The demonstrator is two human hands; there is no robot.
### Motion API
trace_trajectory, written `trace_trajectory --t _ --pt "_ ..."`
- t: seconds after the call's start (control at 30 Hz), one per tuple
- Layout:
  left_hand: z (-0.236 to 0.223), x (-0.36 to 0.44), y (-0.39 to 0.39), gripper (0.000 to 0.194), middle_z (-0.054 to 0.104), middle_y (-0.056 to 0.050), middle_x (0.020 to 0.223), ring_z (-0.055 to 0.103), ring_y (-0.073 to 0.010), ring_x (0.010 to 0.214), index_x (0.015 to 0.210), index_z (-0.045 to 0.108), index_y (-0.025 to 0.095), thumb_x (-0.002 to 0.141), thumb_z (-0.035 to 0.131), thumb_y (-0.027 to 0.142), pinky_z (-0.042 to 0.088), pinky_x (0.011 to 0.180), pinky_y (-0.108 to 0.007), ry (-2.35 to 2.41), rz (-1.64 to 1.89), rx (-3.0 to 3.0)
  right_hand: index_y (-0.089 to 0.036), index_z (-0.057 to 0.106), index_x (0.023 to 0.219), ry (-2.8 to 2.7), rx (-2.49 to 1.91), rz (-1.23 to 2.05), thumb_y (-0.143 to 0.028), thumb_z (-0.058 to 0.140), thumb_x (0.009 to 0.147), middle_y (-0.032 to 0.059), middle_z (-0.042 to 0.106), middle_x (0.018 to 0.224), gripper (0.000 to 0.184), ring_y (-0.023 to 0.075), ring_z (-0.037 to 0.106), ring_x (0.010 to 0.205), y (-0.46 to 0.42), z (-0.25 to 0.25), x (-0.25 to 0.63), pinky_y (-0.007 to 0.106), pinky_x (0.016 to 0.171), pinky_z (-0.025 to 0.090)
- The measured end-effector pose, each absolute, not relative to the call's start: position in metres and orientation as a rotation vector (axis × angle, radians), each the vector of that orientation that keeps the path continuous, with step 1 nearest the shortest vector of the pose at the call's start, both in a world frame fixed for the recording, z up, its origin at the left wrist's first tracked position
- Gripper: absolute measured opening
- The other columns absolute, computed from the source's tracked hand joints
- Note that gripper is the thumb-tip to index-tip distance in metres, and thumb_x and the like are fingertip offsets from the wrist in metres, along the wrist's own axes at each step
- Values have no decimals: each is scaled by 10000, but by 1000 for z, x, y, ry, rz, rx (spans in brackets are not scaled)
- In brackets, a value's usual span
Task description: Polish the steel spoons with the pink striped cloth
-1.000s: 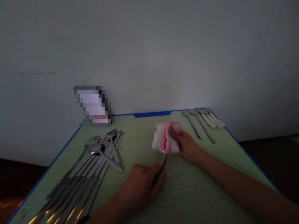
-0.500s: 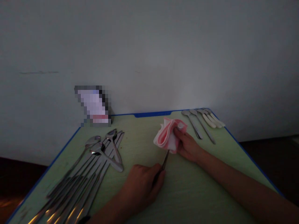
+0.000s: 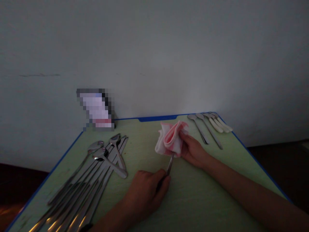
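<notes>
My left hand (image 3: pixel 148 191) is closed round the handle of a metal piece of cutlery (image 3: pixel 170 163). Its far end disappears into a folded pink and white cloth (image 3: pixel 166 138), so I cannot tell its kind. My right hand (image 3: pixel 193 148) grips that cloth, thumb on top, just above the green table. To the left lie several metal table knives (image 3: pixel 79 196) side by side, with spoons (image 3: pixel 115 140) resting on and beside them. At the far right, metal spoons (image 3: pixel 199 127) and several white-handled pieces of cutlery (image 3: pixel 220 124) form a row.
The green table (image 3: pixel 145 154) has a blue edge and stands against a grey wall (image 3: pixel 154 58). A blurred-out device with a bright screen (image 3: pixel 96 108) leans at the back left corner.
The cloth has shifted slightly left and its folds have turned, still round the cutlery's end. My left hand keeps nearly the same place. The cutlery on the table has not moved.
</notes>
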State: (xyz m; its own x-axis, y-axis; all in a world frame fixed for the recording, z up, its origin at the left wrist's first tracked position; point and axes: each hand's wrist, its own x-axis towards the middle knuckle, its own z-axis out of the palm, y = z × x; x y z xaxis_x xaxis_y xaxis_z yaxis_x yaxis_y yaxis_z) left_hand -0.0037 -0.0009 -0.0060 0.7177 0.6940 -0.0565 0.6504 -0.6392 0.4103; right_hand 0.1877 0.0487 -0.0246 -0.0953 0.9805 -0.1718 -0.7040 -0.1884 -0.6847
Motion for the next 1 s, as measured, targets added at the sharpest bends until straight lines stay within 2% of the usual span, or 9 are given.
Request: trace_trajectory --t 0.27,0.5,0.83,0.93,1.0 --pt "-6 -3 0 312 588 11 571 594 -138 504 773 528 186 956 299 292 355 526 -237 1028 132 2532 -190 649 863 -763 -837 1557 -304 736 666 11 680 827 244 137 601 722 42 -24 186 287 734 457" --pt "-5 -2 0 302 596 8 579 600 -142 519 770 526 185 949 307 289 354 527 -232 1030 107 2551 -177 638 845 -722 -884 1495 -389 707 689 1 659 757 272 111 550 618 41 -23 183 249 620 432" --pt "-4 -2 0 291 578 17 559 575 -129 489 769 517 184 949 312 286 342 508 -230 1007 148 2541 -178 632 850 -665 -845 1561 -363 715 684 -3 658 729 262 120 556 600 43 -22 183 269 624 441" --pt "-4 -3 0 244 581 21 562 571 -128 483 814 505 184 946 327 284 357 501 -227 1018 200 2484 -178 631 868 -633 -858 1546 -373 723 673 -1 660 724 290 123 556 599 43 -24 183 264 611 441" --pt "-6 -3 -1 166 605 23 602 567 -122 481 928 485 180 936 357 287 370 487 -217 1038 307 2414 -179 630 869 -643 -870 1522 -390 721 673 -3 658 726 301 121 551 600 43 -25 183 261 610 437"
